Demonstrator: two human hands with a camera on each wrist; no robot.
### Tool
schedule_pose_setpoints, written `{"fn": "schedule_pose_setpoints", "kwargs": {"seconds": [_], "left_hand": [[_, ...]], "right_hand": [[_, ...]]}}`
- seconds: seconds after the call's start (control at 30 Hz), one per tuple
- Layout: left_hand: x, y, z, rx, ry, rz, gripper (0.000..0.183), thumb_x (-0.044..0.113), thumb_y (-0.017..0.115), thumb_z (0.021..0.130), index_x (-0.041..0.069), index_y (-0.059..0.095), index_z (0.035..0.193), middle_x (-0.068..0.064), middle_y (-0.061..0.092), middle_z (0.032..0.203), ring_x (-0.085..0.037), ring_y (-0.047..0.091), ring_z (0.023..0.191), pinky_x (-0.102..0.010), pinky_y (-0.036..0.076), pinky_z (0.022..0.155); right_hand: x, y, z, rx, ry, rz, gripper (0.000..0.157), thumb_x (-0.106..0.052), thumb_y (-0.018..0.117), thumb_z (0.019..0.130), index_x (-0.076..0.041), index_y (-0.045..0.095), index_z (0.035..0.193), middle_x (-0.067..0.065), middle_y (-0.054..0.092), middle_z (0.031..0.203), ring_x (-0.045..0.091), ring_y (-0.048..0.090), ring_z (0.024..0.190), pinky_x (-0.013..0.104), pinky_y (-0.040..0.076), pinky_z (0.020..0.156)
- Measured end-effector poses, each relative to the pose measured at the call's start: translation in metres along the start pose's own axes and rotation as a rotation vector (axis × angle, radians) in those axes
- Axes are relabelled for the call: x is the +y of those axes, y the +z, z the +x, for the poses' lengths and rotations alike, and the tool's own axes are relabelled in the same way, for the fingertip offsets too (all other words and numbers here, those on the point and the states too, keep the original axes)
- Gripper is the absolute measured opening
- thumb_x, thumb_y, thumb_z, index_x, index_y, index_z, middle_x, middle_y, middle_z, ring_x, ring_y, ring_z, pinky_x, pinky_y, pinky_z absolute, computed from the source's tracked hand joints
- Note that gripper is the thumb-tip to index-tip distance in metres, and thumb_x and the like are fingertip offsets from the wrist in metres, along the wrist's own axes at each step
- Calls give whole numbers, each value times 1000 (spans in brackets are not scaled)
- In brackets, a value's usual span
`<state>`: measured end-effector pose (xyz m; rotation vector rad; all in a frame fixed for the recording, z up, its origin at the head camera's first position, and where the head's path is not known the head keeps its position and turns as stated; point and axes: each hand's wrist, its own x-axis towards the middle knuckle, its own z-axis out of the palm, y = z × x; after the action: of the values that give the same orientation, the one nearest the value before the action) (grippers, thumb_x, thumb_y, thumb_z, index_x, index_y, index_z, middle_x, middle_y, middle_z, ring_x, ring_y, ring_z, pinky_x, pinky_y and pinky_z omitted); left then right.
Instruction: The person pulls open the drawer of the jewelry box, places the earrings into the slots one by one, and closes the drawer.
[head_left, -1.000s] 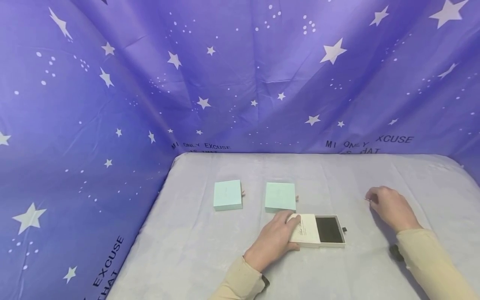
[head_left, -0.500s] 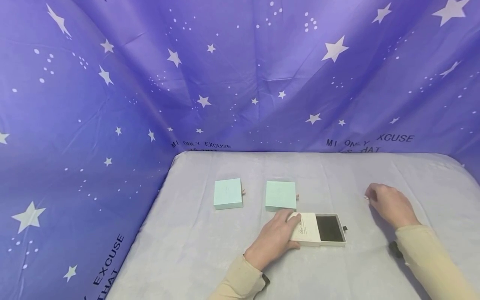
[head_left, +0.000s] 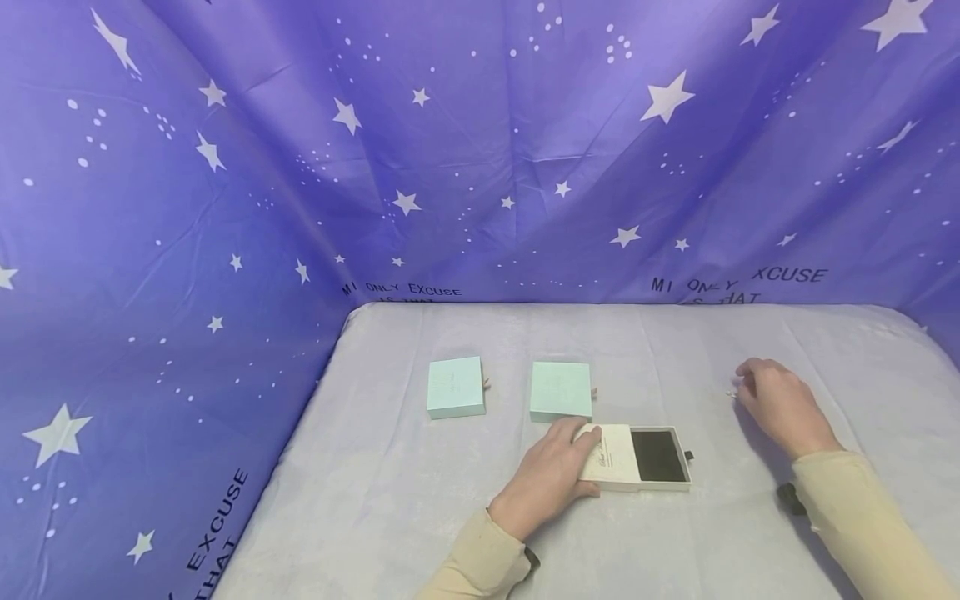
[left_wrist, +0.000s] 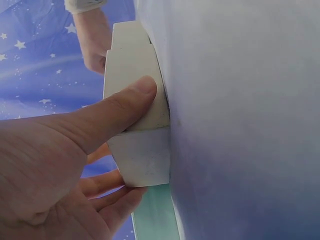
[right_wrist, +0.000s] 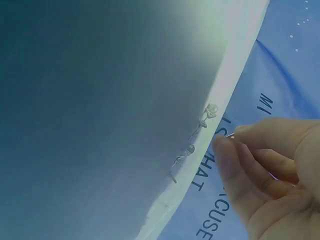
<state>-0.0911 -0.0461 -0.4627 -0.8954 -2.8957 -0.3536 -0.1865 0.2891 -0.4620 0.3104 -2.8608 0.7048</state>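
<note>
My left hand (head_left: pixel 546 475) holds a cream cardboard drawer box (head_left: pixel 618 475) from its left end. In the left wrist view, the thumb (left_wrist: pixel 135 95) lies along one side wall and the fingers reach round the other side. The box's drawer (head_left: pixel 660 456) is slid partway out to the right, showing a black lining and a small black pull tab. Farther right, my right hand (head_left: pixel 782 408) pinches a tiny shiny metal piece (right_wrist: pixel 231 135) between thumb and forefinger; its kind is hidden. Small silver jewellery pieces (right_wrist: pixel 190 149), apparently rings or earrings, lie on the cloth beside the fingertips.
Two mint-green boxes with ribbon tabs stand behind the cream box: one mint box (head_left: pixel 456 387) at left, another mint box (head_left: pixel 561 390) near my left fingers. A pale cloth covers the table (head_left: pixel 360 517). A purple star-print curtain (head_left: pixel 480 150) hangs behind and at the left.
My right hand has shifted slightly away from me, and a small silver piece now shows at the left of its fingertips. The left hand and the boxes keep their places.
</note>
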Motion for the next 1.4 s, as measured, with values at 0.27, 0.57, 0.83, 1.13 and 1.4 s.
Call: {"fn": "schedule_pose_setpoints", "kwargs": {"seconds": [0.27,0.57,0.83,1.13,1.4], "left_hand": [[0,0,0,6,3,4,78,45,79,74,13,52,140,-9,51,142,-18,45,134,-25,43,108],[1,0,0,6,0,1,78,45,79,74,12,52,140,-8,51,142,-18,45,134,-24,42,108],[1,0,0,-12,-16,-18,79,45,79,74,12,52,141,-8,50,143,-18,45,135,-25,42,109],[2,0,1,-20,-23,-24,79,44,79,74,12,52,141,-9,49,144,-18,45,135,-25,42,109],[3,-1,2,-43,-47,-42,79,43,79,75,12,52,142,-9,48,146,-19,44,137,-27,41,110]], "right_hand": [[-1,-2,-3,-34,44,24,29,1,59,89,17,58,114,42,57,109,59,55,97,69,43,84],[-8,-10,-9,-24,34,36,18,-4,69,88,8,67,102,34,66,103,55,60,91,66,45,79],[-16,-12,-14,29,37,54,16,-4,73,85,5,69,97,29,69,95,49,64,84,61,48,75],[-24,-11,-19,24,-9,87,14,4,69,83,9,67,97,32,67,93,46,65,80,62,50,75],[-33,-4,-23,49,-193,69,23,12,63,85,12,64,108,31,62,99,48,60,91,63,47,82]]}}
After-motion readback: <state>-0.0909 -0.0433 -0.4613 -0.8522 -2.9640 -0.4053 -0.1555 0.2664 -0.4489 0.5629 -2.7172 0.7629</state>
